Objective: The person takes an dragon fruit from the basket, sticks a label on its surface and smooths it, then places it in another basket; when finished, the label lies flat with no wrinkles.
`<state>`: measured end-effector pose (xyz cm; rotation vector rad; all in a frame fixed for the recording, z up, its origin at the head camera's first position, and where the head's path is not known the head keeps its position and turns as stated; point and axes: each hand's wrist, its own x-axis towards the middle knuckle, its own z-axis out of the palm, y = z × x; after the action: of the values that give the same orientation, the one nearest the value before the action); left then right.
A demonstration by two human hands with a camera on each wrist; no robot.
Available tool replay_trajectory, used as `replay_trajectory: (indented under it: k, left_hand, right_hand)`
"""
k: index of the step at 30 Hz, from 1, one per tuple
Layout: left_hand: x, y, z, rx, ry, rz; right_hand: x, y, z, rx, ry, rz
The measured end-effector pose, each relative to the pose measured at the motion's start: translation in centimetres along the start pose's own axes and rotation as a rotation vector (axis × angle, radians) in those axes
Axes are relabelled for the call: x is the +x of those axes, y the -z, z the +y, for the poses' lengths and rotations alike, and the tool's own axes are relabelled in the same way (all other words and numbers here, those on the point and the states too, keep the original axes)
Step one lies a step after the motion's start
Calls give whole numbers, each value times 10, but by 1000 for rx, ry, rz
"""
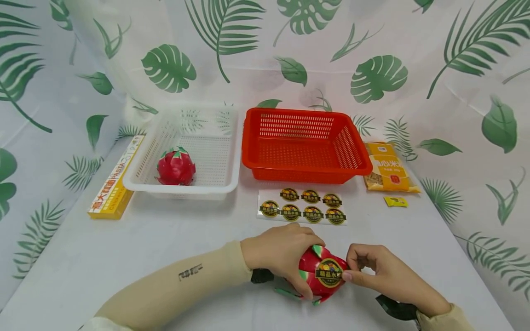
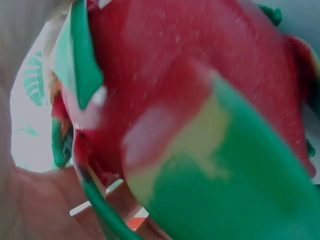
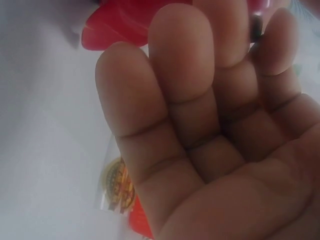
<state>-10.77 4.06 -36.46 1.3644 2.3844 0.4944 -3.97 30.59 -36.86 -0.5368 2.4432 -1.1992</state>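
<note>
A red dragon fruit [image 1: 311, 266] with green-tipped scales lies on the table near the front. My left hand [image 1: 281, 250] grips it from the left, thumb in front and fingers over the back. In the left wrist view, the dragon fruit [image 2: 200, 65] fills most of the picture beside the palm. On its right side sits a round black-and-gold sticker [image 1: 328, 273]. My right hand [image 1: 383, 273] pinches the sticker's right edge between thumb and index finger. The other fingers of the right hand [image 3: 200, 125] are curled in the right wrist view.
Behind the hands lies a sheet of similar stickers [image 1: 261, 195]. A white basket [image 1: 182, 187] holds another dragon fruit [image 1: 176, 168], beside a red basket [image 1: 306, 175]. A pasta box [image 1: 109, 202] lies left; a yellow bag [image 1: 389, 168] and small yellow packet [image 1: 395, 202] lie right.
</note>
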Motion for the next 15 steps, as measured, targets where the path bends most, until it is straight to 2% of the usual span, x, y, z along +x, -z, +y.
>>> replay_trajectory:
  k: [3, 7, 11, 15]
  left_hand:
    - [3, 2, -1, -11, 5, -36]
    - [6, 2, -1, 14, 17, -43]
    - [6, 0, -2, -4, 33, -30]
    - [5, -2, -3, -40, 44, -14]
  right_hand:
    - [-1, 0, 1, 0, -1, 12]
    - [-1, 1, 4, -16, -22, 60]
    - [1, 5, 8, -36, -105, 140]
    - [5, 10, 13, -69, -208, 258]
